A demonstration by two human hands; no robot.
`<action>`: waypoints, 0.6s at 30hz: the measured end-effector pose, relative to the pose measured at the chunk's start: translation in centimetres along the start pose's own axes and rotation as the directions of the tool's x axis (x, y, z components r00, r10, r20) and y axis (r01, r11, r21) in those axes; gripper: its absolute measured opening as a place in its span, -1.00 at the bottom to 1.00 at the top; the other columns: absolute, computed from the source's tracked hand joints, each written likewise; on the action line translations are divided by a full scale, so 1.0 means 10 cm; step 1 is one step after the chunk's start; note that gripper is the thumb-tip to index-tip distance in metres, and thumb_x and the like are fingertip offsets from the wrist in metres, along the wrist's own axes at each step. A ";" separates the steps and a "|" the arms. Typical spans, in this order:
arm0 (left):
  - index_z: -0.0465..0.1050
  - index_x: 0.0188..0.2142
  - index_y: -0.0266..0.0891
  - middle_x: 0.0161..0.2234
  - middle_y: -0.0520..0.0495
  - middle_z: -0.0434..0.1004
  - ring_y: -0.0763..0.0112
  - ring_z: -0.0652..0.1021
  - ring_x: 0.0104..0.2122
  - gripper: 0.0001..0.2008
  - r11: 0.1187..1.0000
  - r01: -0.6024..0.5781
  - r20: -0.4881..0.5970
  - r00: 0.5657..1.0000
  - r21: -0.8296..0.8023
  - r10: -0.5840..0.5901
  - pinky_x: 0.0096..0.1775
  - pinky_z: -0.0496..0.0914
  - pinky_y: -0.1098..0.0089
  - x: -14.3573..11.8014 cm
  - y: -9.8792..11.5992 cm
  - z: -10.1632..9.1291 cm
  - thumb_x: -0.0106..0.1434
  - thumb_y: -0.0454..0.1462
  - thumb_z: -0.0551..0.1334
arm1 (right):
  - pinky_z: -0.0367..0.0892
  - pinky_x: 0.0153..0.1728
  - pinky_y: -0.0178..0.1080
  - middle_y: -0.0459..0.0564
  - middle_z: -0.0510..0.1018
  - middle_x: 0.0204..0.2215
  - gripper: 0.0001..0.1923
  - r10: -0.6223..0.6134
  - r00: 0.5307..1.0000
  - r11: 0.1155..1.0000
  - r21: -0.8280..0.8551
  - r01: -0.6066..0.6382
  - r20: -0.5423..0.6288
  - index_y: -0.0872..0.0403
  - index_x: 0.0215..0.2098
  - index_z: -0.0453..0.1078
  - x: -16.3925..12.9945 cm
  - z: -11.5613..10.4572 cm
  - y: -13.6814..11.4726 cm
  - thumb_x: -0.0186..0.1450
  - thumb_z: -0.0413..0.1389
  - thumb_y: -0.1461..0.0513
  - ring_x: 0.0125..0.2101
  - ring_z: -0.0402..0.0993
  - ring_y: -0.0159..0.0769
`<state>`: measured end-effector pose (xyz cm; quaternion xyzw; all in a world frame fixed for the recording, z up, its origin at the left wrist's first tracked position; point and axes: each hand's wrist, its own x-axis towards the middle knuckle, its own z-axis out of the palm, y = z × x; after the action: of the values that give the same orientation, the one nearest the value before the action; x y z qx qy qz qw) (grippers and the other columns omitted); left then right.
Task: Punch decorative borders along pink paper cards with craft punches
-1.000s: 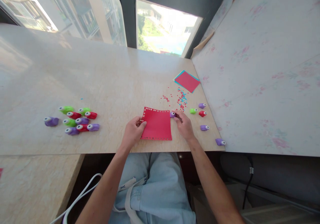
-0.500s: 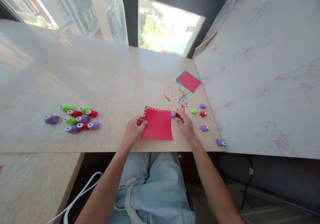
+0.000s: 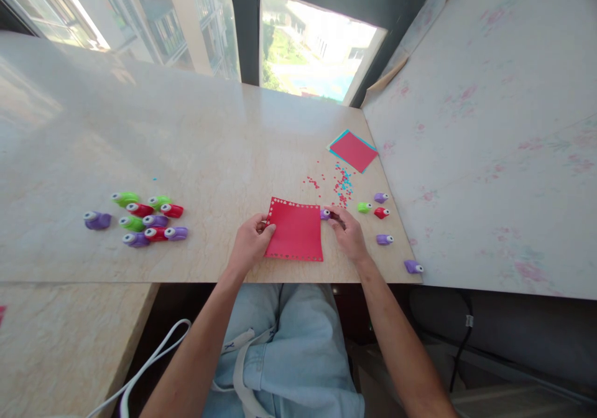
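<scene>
A red paper square [image 3: 295, 230] with small holes punched along its far and near edges lies on the marble table [image 3: 209, 150] in front of me. My left hand [image 3: 249, 247] pinches the paper's left edge between thumb and fingers. My right hand [image 3: 347, 234] grips a small purple paper punch [image 3: 325, 214] at the paper's upper right corner. The punch's jaw sits at the paper's edge.
A cluster of green, red and purple punches [image 3: 144, 220] lies at the left. Several more punches [image 3: 380, 213] sit right of my right hand, one purple punch [image 3: 413, 267] near the table corner. Red and blue confetti [image 3: 340, 185] and stacked red-on-blue paper [image 3: 353, 151] lie beyond. A wall panel rises at right.
Hands, paper and punch keep nearly the same positions; only the camera view has shifted slightly.
</scene>
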<state>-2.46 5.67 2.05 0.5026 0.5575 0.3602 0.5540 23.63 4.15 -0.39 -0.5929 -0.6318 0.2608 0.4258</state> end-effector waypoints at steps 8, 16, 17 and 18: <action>0.49 -0.16 -0.26 -0.29 -0.17 0.64 0.19 0.62 -0.32 -0.66 1.000 0.008 0.003 1.000 -0.004 -0.008 -0.37 0.44 0.35 -0.01 0.00 -0.01 0.11 -0.12 0.26 | 0.34 0.13 -0.02 0.01 0.57 0.01 -0.65 -0.004 1.000 1.000 -0.012 0.004 -0.012 -0.05 0.03 0.47 0.00 0.01 0.02 0.31 0.05 0.26 0.02 0.50 -0.18; 0.49 -0.14 -0.26 -0.28 -0.16 0.64 0.21 0.61 -0.31 -0.65 1.000 -0.009 0.007 1.000 0.009 0.009 -0.35 0.43 0.36 -0.03 0.00 -0.02 0.12 -0.13 0.23 | 0.34 0.14 -0.02 0.01 0.57 0.01 -0.66 0.009 1.000 1.000 -0.006 -0.009 -0.010 -0.05 0.03 0.47 0.00 0.00 0.00 0.31 0.06 0.24 0.02 0.50 -0.18; 0.49 -0.15 -0.26 -0.28 -0.16 0.64 0.22 0.61 -0.31 -0.65 1.000 -0.010 0.010 1.000 0.009 0.010 -0.35 0.43 0.36 -0.03 0.00 -0.02 0.12 -0.13 0.22 | 0.33 0.14 -0.02 0.01 0.57 0.01 -0.66 0.009 1.000 1.000 -0.005 -0.009 -0.009 -0.04 0.03 0.47 0.00 0.00 0.00 0.31 0.06 0.24 0.02 0.49 -0.18; 0.48 -0.15 -0.26 -0.29 -0.15 0.64 0.23 0.61 -0.32 -0.66 1.000 -0.009 0.013 1.000 0.007 0.009 -0.35 0.43 0.37 -0.03 0.00 -0.02 0.12 -0.13 0.22 | 0.33 0.14 -0.02 0.01 0.57 0.02 -0.66 0.009 1.000 1.000 -0.004 -0.009 -0.007 -0.04 0.03 0.47 0.00 0.00 0.01 0.31 0.06 0.24 0.02 0.49 -0.18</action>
<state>-2.66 5.36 2.16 0.5095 0.5529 0.3573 0.5542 23.67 4.12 -0.45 -0.5975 -0.6283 0.2591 0.4256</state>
